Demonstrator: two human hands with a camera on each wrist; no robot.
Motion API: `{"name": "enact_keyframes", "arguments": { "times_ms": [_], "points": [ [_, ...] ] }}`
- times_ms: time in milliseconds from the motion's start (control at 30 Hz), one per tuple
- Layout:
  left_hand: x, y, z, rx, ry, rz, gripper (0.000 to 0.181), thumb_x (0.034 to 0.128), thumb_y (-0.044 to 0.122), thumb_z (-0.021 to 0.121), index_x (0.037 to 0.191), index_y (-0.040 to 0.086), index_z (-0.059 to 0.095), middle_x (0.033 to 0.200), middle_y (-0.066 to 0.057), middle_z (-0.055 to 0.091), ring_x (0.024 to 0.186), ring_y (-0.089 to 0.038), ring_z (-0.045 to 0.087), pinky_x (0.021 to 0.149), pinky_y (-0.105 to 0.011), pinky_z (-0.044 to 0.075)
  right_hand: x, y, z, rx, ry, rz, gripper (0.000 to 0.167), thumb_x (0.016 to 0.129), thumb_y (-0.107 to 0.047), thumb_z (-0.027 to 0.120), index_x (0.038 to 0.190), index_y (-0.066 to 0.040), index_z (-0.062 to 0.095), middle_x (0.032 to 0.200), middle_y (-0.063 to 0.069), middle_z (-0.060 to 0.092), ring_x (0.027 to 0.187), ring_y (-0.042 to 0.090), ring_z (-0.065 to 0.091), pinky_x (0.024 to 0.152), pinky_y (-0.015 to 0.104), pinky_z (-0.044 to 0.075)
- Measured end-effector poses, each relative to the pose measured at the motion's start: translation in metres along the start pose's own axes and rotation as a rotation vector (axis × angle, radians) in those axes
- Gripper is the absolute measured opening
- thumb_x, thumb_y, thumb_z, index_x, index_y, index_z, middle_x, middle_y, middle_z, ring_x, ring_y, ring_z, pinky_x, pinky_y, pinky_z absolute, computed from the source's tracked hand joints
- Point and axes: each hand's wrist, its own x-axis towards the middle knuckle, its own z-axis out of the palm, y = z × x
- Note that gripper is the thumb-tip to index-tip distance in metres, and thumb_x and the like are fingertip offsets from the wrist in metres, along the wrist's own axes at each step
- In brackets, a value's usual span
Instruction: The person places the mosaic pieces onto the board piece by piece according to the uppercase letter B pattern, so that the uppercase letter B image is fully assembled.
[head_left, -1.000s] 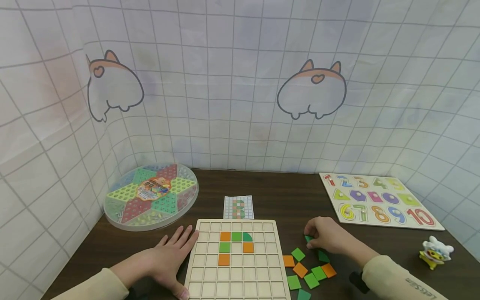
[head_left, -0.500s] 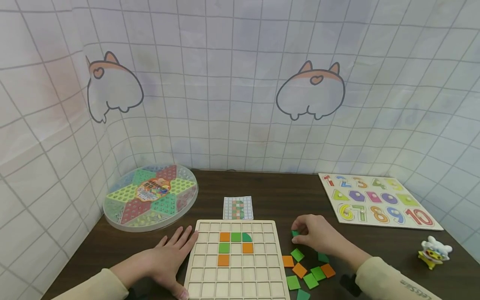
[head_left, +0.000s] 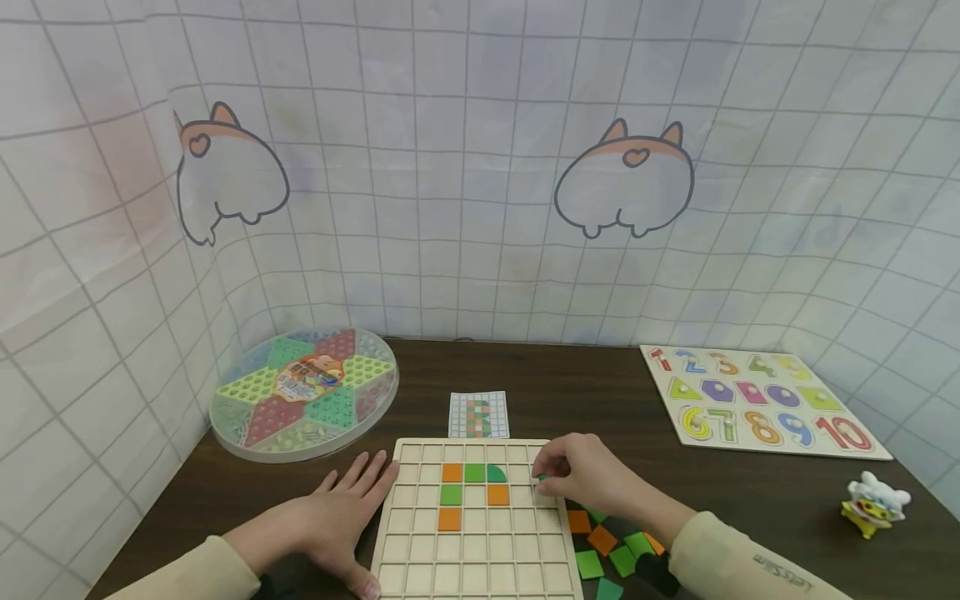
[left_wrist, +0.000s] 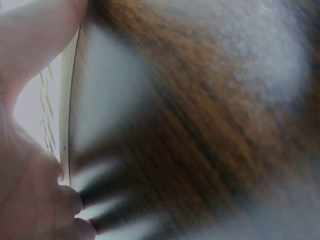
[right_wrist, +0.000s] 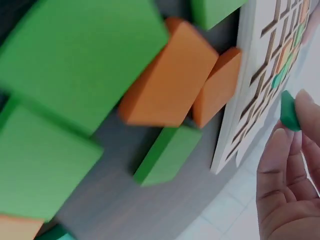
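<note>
Left hand [head_left: 330, 523], fingers spread, touches the left edge of the board [head_left: 472, 575]; right hand [head_left: 588, 475] pinches a green piece [right_wrist: 288, 111] over its right side. Six tiles [head_left: 498, 495] are set; loose tiles [head_left: 588, 565] alongside apparently remain.

A round, star-patterned game board [head_left: 306, 394] lies left on the dark worktop [head_left: 577, 392]. At right, a number puzzle [head_left: 765, 406] lies beyond a yellow-and-white figurine [head_left: 874, 505].

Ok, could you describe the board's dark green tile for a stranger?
On the dark table, find the pale gridded board. Its farthest row of tiles ends, at right, with the dark green tile. Unlike its square neighbours, one corner curves.
</note>
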Motion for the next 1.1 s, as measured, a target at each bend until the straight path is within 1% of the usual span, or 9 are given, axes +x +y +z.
{"name": "enact_keyframes", "arguments": {
  "times_ms": [100,200,300,433,533,733,800,900,1100],
  "points": [
    [-0.001,0.002,0.0,0.004,0.004,0.001,0.152,0.0511,0.096,0.069,0.166,0.028,-0.004,0.173,-0.012,-0.008,0.16,-0.039,-0.007,0.117,-0.075,0.011,0.003,-0.004,0.005,0.028,0.004,0.006,0.004,0.09,-0.011,0.079,0.089,-0.012,0.075,0.078,-0.005,0.067,0.067,0.009,0.056,0.06,0.023,0.047],
    [-0.001,0.003,-0.001,-0.002,0.006,-0.003,0.152,0.0515,0.095,0.069,0.167,0.026,-0.003,0.173,-0.013,-0.008,0.159,-0.039,-0.007,0.117,-0.075,0.011,0.005,-0.008,0.01,0.049,-0.001,0.006,0.008,0.089,-0.013,0.08,0.083,-0.014,0.074,0.074,-0.006,0.068,0.066,0.008,0.057,0.061,0.023,0.046],
    [-0.001,0.004,-0.001,-0.011,0.002,-0.002,0.151,0.053,0.093,0.071,0.167,0.026,-0.003,0.173,-0.013,-0.009,0.159,-0.039,-0.008,0.118,-0.075,0.011,0.006,-0.012,0.016,0.083,-0.021,0.013,0.01,0.088,-0.013,0.081,0.081,-0.014,0.074,0.072,-0.004,0.07,0.065,0.008,0.059,0.062,0.024,0.046],
    [-0.003,0.007,-0.003,-0.007,0.007,0.0,0.152,0.0531,0.093,0.071,0.167,0.025,-0.003,0.173,-0.013,-0.008,0.159,-0.04,-0.007,0.117,-0.075,0.012,0.006,-0.016,0.02,0.161,-0.051,0.027,0.008,0.089,-0.01,0.08,0.083,-0.01,0.074,0.072,0.003,0.072,0.064,0.011,0.061,0.061,0.025,0.048],
    [-0.006,0.011,-0.006,-0.004,0.005,-0.004,0.152,0.0537,0.092,0.072,0.167,0.023,-0.002,0.173,-0.015,-0.007,0.159,-0.041,-0.006,0.117,-0.076,0.012,0.006,-0.017,0.022,0.226,-0.067,0.045,0.005,0.089,-0.007,0.078,0.085,-0.007,0.075,0.074,0.008,0.074,0.064,0.015,0.066,0.061,0.026,0.053],
    [-0.011,0.019,-0.011,0.004,-0.021,-0.008,0.15,0.0595,0.083,0.079,0.166,0.017,-0.003,0.172,-0.019,-0.007,0.158,-0.045,-0.004,0.116,-0.077,0.012,0.004,-0.02,0.025,0.29,-0.077,0.09,0.004,0.088,-0.003,0.078,0.089,0.001,0.076,0.076,0.009,0.076,0.068,0.019,0.072,0.068,0.028,0.058],
    [-0.01,0.018,-0.011,0.009,-0.019,-0.006,0.151,0.059,0.083,0.079,0.166,0.017,-0.004,0.172,-0.019,-0.008,0.158,-0.045,-0.004,0.115,-0.077,0.012,0.004,-0.021,0.027,0.288,-0.083,0.103,0.003,0.088,-0.001,0.078,0.09,0.001,0.076,0.076,0.008,0.076,0.068,0.017,0.072,0.072,0.029,0.058],
    [-0.007,0.012,-0.007,0.013,-0.008,0.003,0.152,0.0569,0.089,0.074,0.166,0.02,-0.005,0.172,-0.017,-0.009,0.158,-0.045,-0.005,0.115,-0.078,0.012,0.004,-0.023,0.03,0.262,-0.089,0.107,0.004,0.086,0.0,0.079,0.089,-0.001,0.077,0.075,0.005,0.075,0.068,0.014,0.071,0.076,0.03,0.057],
    [-0.003,0.004,0.0,0.01,0.011,0.001,0.152,0.052,0.096,0.068,0.167,0.026,-0.004,0.173,-0.013,-0.008,0.159,-0.041,-0.005,0.116,-0.077,0.012,0.005,-0.024,0.036,0.203,-0.067,0.101,0.006,0.083,-0.002,0.082,0.085,-0.005,0.078,0.074,0.001,0.074,0.069,0.01,0.066,0.075,0.031,0.055]
  ]
}}
